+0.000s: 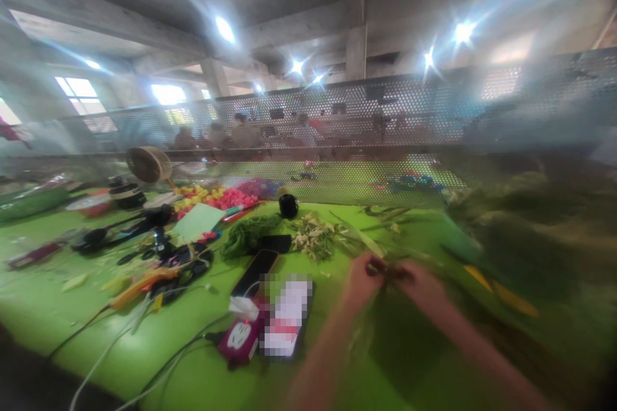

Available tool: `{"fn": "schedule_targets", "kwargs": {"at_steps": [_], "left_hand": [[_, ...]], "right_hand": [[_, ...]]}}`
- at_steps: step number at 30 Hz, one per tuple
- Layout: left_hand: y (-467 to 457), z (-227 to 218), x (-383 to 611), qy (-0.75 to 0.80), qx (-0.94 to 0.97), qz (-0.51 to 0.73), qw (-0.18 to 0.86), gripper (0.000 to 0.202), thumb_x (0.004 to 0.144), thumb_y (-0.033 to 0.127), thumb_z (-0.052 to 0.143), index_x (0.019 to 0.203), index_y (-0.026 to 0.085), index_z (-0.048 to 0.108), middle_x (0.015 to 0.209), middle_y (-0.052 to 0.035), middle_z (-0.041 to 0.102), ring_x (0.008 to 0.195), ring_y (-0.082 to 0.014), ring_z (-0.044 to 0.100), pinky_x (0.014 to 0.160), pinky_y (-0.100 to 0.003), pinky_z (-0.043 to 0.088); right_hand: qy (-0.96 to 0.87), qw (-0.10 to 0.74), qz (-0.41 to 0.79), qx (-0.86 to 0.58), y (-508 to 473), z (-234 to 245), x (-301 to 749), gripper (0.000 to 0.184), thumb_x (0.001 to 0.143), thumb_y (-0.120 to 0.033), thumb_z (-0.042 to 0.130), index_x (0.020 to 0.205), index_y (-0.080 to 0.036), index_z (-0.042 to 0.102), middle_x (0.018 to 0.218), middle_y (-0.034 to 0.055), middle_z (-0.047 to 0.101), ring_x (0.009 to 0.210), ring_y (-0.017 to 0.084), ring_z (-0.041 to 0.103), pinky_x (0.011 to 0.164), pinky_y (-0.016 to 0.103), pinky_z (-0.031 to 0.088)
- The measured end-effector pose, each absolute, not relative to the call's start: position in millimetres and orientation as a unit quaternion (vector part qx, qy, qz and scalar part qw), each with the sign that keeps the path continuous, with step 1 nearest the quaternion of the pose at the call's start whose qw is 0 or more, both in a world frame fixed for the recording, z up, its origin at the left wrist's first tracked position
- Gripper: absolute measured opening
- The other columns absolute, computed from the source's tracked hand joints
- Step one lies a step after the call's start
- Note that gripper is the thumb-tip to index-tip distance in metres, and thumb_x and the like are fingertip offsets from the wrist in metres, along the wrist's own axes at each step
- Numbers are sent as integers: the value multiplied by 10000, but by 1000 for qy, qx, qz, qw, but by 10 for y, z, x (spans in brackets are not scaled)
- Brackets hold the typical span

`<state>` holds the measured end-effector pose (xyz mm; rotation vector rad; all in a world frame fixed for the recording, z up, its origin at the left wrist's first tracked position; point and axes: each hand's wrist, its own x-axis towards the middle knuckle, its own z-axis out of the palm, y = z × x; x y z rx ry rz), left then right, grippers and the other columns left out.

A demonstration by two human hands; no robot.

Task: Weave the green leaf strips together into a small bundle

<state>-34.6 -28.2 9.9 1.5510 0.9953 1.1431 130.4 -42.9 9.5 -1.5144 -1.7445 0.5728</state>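
Observation:
My left hand (362, 279) and my right hand (420, 282) meet over the green table (58, 308), right of centre. Both pinch a small dark green stem piece (389, 271) held between them. The picture is smeared by motion, so the fingers are only roughly visible. Long green leaves (506, 231) lie blurred to the right of my right hand. A pile of pale cut flower bits (315, 237) lies just beyond my left hand.
A dark phone (255, 271), a lit phone (288, 318) and a pink power bank (240, 340) with cables lie left of my arms. Further left are scissors, tools, pink and yellow petals (216, 198) and a small fan (148, 164). A perforated metal screen (337, 115) backs the table; people sit beyond it.

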Motion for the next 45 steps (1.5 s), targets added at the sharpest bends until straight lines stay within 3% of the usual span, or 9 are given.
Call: {"fn": "schedule_targets", "kwargs": {"at_steps": [7,12,16,22,28,39,45], "left_hand": [[-383,199,-294,435,671,491,346,238,666,30,506,769,166,672,792,-23,658,800,-156,594,765,-270,462],[-410,240,-298,439,677,500,315,235,669,30,505,753,176,670,783,-18,645,800,-160,583,759,-276,455],[-406,226,-297,426,680,508,313,233,668,27,499,722,178,668,762,-16,639,774,-154,583,737,-263,449],[-398,194,-278,405,683,514,324,245,669,29,492,739,182,670,770,-19,640,770,-154,578,715,-253,446],[-411,217,-287,399,679,517,335,226,666,37,512,746,181,666,775,-23,635,776,-161,568,706,-250,441],[-418,202,-265,388,679,524,337,190,680,59,540,745,182,669,775,-16,636,755,-150,568,700,-242,441],[-385,143,-249,408,662,523,350,196,680,61,542,777,178,665,789,-15,641,738,-141,575,684,-236,459]], "right_hand": [[-675,381,263,-575,-484,152,1272,146,693,-358,595,723,-228,655,761,7,694,702,188,628,671,292,462],[-648,406,288,-576,-497,158,1247,227,743,-411,539,829,-228,642,812,17,712,737,201,640,643,294,469],[-627,422,305,-579,-488,160,1225,246,743,-406,508,839,-237,657,806,22,720,745,207,643,635,289,467],[-607,418,327,-592,-464,190,1232,222,676,-436,585,713,-249,699,678,-10,696,640,187,607,569,268,427],[-593,417,353,-592,-451,161,1284,274,643,-483,631,718,-234,719,632,-7,678,571,166,567,508,259,381],[-571,461,358,-578,-451,187,1268,182,616,-395,628,689,-229,635,654,1,653,594,163,571,509,261,407],[-560,480,353,-576,-477,200,1255,189,620,-392,606,715,-229,595,589,-33,598,466,118,501,461,254,397]]}}
